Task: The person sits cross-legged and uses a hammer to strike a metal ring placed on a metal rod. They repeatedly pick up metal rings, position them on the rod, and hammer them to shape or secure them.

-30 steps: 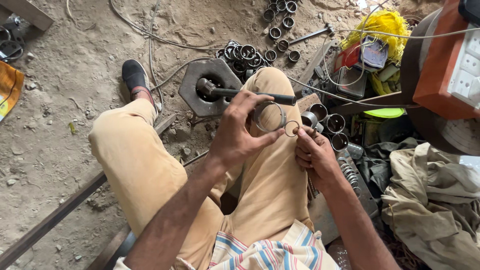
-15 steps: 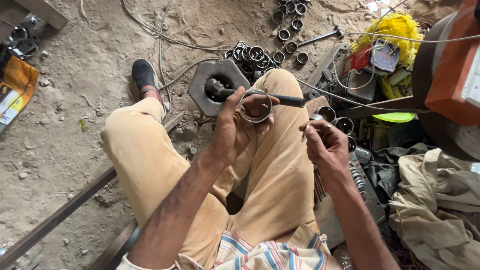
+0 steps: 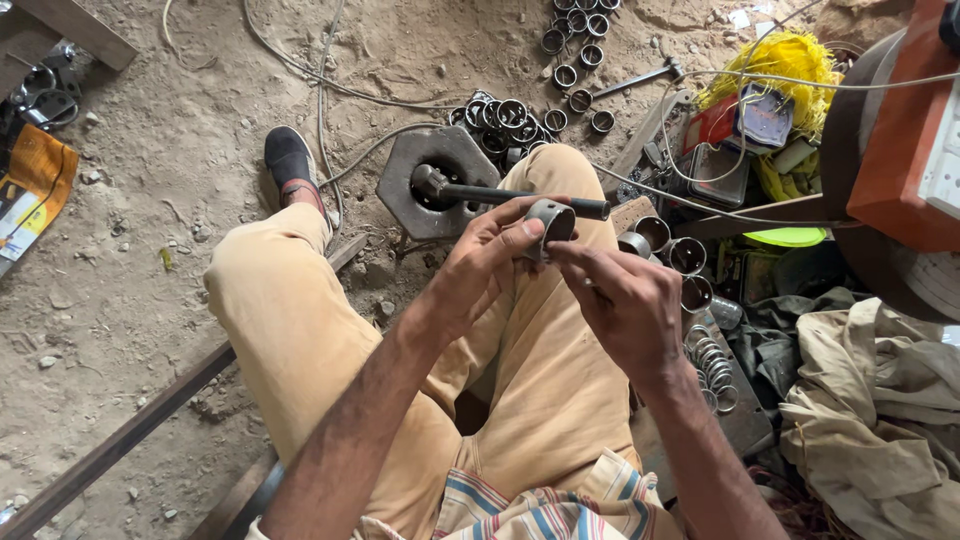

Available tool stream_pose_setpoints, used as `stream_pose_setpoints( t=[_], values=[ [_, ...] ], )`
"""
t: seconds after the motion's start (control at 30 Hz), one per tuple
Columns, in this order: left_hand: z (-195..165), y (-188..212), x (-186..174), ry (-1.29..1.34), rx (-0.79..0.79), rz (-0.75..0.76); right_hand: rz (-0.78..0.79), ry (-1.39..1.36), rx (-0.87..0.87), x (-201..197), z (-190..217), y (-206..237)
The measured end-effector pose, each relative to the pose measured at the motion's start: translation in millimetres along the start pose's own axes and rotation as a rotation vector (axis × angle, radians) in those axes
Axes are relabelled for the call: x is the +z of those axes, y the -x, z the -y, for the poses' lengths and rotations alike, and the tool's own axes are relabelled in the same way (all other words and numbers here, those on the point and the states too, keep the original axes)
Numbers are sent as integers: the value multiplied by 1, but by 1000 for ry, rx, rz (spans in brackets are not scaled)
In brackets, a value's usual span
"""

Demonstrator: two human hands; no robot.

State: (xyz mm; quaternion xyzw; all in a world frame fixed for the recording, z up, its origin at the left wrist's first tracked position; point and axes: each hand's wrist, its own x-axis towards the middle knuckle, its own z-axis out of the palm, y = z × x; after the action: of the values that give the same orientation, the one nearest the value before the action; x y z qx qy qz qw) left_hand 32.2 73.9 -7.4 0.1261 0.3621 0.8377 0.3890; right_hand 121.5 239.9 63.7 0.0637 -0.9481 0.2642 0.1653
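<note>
Daylight fills the scene evenly, bright but soft, with no hard-edged shadows on the dirt floor [image 3: 150, 300]. A dim pool of shade sits between the legs and under the left hand [image 3: 490, 265] and right hand [image 3: 620, 305]. The yellow fibres [image 3: 775, 60] and the white panel [image 3: 945, 170] at the right edge look slightly washed out. Focus is sharp across the middle; both hands are crisp, without motion blur. Wide-angle stretching shows toward the corners.

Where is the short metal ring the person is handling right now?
In the head view, near centre, the metal ring is pinched in the left hand, the right hand touching it, above the knee, just below the black rod.
</note>
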Motion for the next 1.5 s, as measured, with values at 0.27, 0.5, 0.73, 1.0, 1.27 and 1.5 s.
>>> stream_pose_setpoints(
  t=[0.27,0.5,0.73,1.0,1.27,1.5],
  values=[
    [-10,5,5,-175,126,62,-32,-104,91,-2,-2,9],
    [-10,5,8,-346,289,11,-179,-116,30,-24,-7,0],
    [-8,4,9,-870,418,-175,-317,-447,236,-47,15,-15],
    [-7,5,10,-890,394,-215,-171,-273,122,-46,18,-23],
    [-16,10,12,-875,348,-206,-148,-284,138,-46,24,-30],
    [-20,15,10,-887,371,-198,-90,-238,169,-43,26,-36]
  ],
)
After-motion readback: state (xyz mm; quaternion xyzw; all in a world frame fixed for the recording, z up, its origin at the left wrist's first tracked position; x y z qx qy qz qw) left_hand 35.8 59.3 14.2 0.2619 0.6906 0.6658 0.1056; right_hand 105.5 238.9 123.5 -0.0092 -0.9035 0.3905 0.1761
